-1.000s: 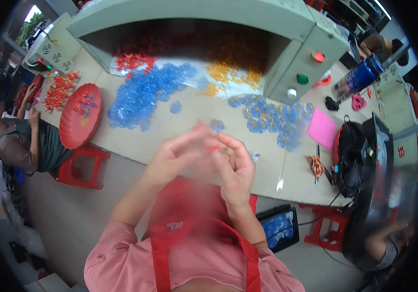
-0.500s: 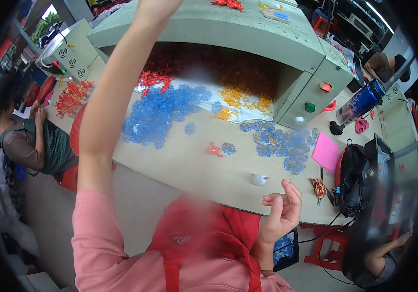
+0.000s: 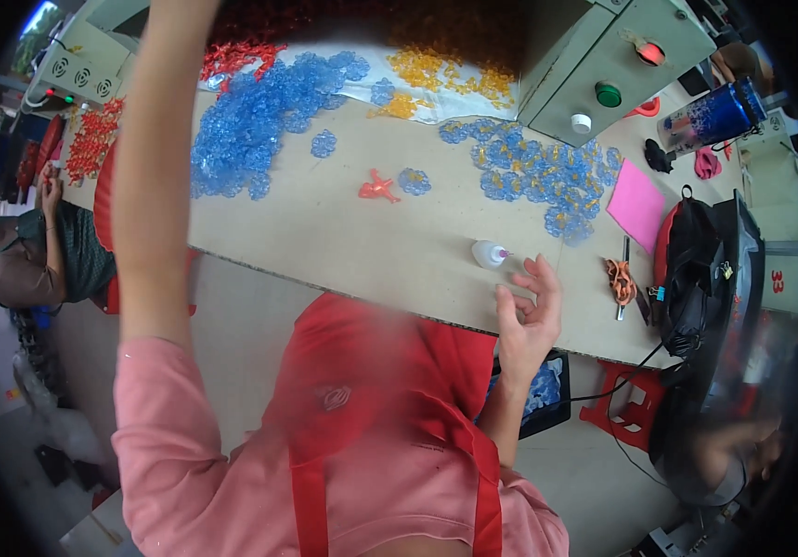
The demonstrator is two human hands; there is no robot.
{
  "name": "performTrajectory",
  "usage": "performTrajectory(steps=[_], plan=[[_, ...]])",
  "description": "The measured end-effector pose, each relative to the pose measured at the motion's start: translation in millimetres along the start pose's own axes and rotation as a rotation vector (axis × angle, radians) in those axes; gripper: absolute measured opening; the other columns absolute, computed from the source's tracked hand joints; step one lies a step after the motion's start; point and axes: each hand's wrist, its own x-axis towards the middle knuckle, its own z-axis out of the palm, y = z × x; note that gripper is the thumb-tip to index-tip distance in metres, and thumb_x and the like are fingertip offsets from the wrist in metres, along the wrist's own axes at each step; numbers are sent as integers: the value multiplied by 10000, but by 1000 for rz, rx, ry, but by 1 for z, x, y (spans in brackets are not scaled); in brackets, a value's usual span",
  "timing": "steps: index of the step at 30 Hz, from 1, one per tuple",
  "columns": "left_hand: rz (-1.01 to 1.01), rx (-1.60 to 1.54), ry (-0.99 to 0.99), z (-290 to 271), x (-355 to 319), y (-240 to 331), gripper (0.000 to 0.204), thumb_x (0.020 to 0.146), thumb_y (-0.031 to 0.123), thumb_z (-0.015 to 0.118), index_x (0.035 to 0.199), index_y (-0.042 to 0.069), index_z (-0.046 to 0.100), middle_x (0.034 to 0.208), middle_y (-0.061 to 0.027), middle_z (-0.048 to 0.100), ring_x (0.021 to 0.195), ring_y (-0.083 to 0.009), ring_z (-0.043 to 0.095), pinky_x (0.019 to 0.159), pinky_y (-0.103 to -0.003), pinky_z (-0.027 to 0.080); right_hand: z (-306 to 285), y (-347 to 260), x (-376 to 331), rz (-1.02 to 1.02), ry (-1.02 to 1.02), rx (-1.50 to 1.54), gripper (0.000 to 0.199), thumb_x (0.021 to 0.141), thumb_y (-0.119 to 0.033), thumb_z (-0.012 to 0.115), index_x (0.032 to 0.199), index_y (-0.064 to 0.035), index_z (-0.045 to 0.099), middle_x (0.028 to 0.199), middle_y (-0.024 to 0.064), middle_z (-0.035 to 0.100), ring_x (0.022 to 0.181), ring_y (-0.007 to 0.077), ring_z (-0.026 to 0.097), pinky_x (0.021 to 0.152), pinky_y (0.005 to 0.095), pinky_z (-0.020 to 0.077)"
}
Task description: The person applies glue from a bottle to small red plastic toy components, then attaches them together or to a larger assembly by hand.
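One hand shows here, the right hand (image 3: 532,311), poised at the front edge of the table (image 3: 324,237) with its fingers loosely curled and the thumb spread away from them, leaving a gap; the left forearm (image 3: 153,204) stretches up past the upper edge of the view, so the left hand lies outside it and I cannot tell what its grip is doing. Just beyond the right fingertips, near but apart from them, is a small white bottle (image 3: 489,253) with a pinkish tip. Farther in, on the middle of the table, a red figure-shaped piece (image 3: 379,188) lies just beside a blue flower-shaped piece (image 3: 414,181). To the left spreads a heap of clear blue pieces (image 3: 241,139), and to the right a cluster of blue pieces with yellow bits (image 3: 510,172), near a pink square sheet (image 3: 637,206)
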Motion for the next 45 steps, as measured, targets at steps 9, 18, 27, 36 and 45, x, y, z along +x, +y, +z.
performTrajectory(steps=[9,18,27,36,45], plan=[[-316,26,-691,-56,-237,70,272,740,15,683,1009,13,640,979,-102,606,837,-252,611,709,-317,493,28,-22,13,-110,-254,-228,460,672,-24,751,1105,-44,599,1054,74,589,862,148,585,549,222,489],[-1202,-807,-705,-68,-229,55,271,833,45,610,1096,-15,588,1098,-119,574,917,-223,597,778,-334,504,39,2,9,-122,-191,94,337,735,18,699,1054,-18,599,1062,97,607,921,151,587,754,260,492],[-1889,-1951,-240,-62,-247,79,330,887,43,510,1202,-49,471,1240,-194,501,1112,-292,547,942,-359,479,32,-30,6,91,-360,244,317,781,81,627,1079,30,535,1023,110,616,947,155,591,824,263,469],[-1813,-2315,5,-48,-283,89,265,906,114,522,1129,-27,506,1317,-202,407,1245,-326,418,942,-396,491,25,-40,-9,65,-254,365,409,766,62,640,1145,41,488,995,106,616,899,163,618,773,274,497],[-1841,-1391,-326,-57,-239,103,320,919,122,520,1199,-32,498,1200,-191,536,1095,-280,562,908,-314,500,24,-48,-18,-122,-104,173,502,732,-190,733,1118,32,500,820,94,579,670,123,553,588,219,439]])
